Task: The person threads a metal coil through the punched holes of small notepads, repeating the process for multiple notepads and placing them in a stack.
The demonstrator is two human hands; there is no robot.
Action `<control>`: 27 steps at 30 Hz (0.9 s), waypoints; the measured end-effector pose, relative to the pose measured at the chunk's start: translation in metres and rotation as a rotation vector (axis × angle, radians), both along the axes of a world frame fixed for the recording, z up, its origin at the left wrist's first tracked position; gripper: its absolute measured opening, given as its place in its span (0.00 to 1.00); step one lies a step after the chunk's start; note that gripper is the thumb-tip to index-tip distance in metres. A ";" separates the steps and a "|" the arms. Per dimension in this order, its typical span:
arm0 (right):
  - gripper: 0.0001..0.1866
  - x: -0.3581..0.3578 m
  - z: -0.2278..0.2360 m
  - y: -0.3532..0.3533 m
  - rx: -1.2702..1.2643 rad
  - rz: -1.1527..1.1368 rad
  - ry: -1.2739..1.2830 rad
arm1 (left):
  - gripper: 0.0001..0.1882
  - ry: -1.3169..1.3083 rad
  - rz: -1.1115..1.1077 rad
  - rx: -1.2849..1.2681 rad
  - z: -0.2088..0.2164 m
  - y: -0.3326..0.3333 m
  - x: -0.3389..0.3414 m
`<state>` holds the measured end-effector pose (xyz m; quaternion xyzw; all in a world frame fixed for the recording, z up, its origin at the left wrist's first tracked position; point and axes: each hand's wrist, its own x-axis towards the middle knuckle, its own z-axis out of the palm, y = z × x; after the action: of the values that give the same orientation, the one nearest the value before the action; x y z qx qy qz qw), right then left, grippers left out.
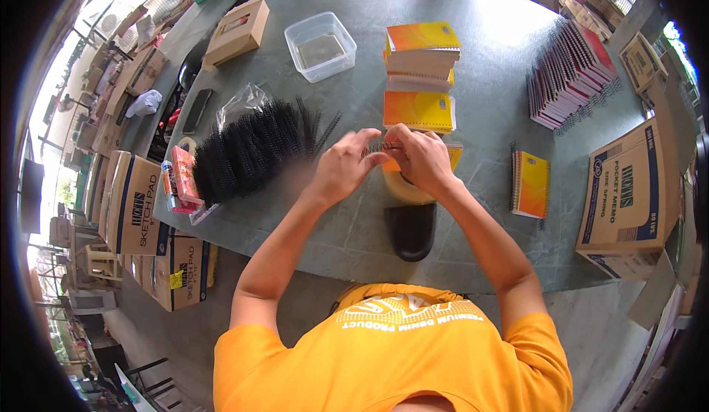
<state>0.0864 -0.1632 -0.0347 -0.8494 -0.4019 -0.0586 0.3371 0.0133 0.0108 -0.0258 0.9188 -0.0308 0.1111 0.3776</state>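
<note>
Over the middle of the table, my left hand and my right hand meet with bent fingers. A thin dark spiral binding coil runs between them, pinched at both ends. Partly hidden under my right hand is a small orange and yellow notebook. Just below the hands sits a black, round-ended object with a cream-coloured curved part above it. Beyond my fingers stand stacked yellow-orange pocket notebooks. To the left of my left hand lies a heap of black spiral coils.
A clear plastic tub and a cardboard box stand at the far left. At right are a row of red spiral notebooks, a yellow spiral notebook and a large carton. A dark phone-like slab lies left.
</note>
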 end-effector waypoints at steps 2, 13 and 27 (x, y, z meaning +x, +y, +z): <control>0.11 -0.002 0.002 0.001 0.010 0.006 0.027 | 0.09 -0.025 -0.007 0.053 0.002 0.003 -0.003; 0.11 -0.002 0.023 -0.035 -0.067 -0.058 0.048 | 0.19 -0.006 -0.044 -0.058 -0.073 -0.075 -0.076; 0.11 0.026 -0.029 -0.072 0.513 0.083 0.933 | 0.24 -0.426 -0.073 0.139 0.045 -0.011 -0.033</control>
<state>0.1125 -0.2357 -0.0641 -0.6590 -0.2156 0.2423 0.6787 -0.0199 -0.0004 0.0188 0.8967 -0.1508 0.2865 0.3019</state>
